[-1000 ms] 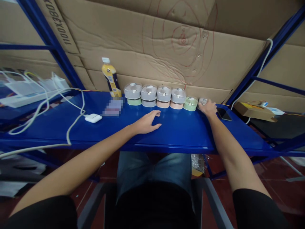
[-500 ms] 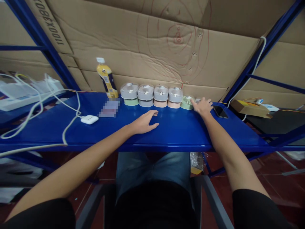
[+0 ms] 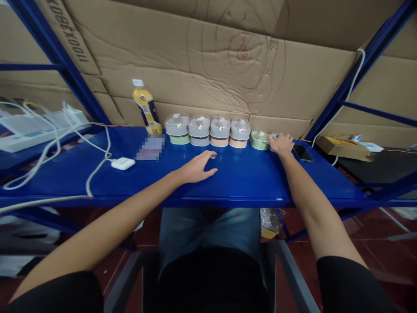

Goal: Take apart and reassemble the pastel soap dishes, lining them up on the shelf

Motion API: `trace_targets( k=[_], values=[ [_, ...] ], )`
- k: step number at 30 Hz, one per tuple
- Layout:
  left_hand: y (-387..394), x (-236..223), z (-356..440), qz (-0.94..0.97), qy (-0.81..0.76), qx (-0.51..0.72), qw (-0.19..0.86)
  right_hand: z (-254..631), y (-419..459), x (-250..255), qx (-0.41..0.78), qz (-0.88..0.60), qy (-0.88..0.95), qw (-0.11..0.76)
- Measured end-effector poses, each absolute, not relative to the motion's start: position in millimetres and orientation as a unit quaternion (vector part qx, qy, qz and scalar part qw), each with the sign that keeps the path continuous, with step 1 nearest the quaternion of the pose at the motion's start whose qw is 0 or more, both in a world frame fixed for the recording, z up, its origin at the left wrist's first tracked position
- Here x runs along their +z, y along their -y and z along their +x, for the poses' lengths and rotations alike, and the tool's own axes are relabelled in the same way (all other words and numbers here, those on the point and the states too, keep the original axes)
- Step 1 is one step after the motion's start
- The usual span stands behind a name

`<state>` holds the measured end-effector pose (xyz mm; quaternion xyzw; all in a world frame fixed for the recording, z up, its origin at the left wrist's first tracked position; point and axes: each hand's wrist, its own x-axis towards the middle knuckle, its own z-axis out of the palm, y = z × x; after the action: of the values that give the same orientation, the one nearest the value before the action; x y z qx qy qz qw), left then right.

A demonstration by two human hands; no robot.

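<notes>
My left hand [image 3: 200, 167] rests on the blue tabletop with its thumb and fingers apart, holding nothing. At the right end of a row of small lidded boxes, my right hand [image 3: 282, 143] is over a greyish lidded box [image 3: 273, 135], its fingers curled round it and hiding most of it. Just left of that stands a single green lidded box [image 3: 259, 140]. Further left are stacks two boxes high: grey on pink [image 3: 240, 132], another grey on pink [image 3: 220, 130], grey on grey [image 3: 199, 130] and grey on green [image 3: 177, 128].
A yellow drink bottle [image 3: 146, 106] stands at the back left, near a blurred card [image 3: 150, 148] and a white earphone case [image 3: 123, 163]. White cables [image 3: 87, 174] run over the left side. A phone [image 3: 302, 152] lies beyond my right hand. Cardboard [image 3: 163, 56] backs the table.
My right hand has shifted right from the green box to the greyish box, and its fingers have come down around it. My left hand has stayed in place.
</notes>
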<state>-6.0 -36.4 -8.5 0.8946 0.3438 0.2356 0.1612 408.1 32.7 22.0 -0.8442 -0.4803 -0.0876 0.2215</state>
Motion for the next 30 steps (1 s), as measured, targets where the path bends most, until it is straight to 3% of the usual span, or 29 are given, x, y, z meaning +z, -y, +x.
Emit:
trace_targets(
  k=[8, 13, 19, 25, 30],
  values=[
    [35.2, -9.3, -7.4, 0.899, -0.334, 0.238, 0.153, 372.7, -19.4, 40.5, -0.184, -0.734, 0.585, 0.294],
    [34.8, -9.7, -6.9, 0.899, -0.328, 0.248, 0.153, 298.6, -25.3, 54.8, -0.069, -0.721, 0.614, 0.314],
    [36.6, -8.9, -5.8, 0.897, -0.333, 0.246, 0.155, 248.0, -37.7, 57.0, -0.023, -0.762, 0.572, 0.302],
    [37.8, -8.5, -6.1, 0.896, -0.328, 0.251, 0.16, 260.2, -30.7, 62.9, 0.005, -0.772, 0.548, 0.321],
    [30.5, -12.1, -6.0, 0.856, -0.334, 0.33, 0.217, 302.2, -4.5, 77.1, 0.025, -0.737, 0.538, 0.408]
  ],
)
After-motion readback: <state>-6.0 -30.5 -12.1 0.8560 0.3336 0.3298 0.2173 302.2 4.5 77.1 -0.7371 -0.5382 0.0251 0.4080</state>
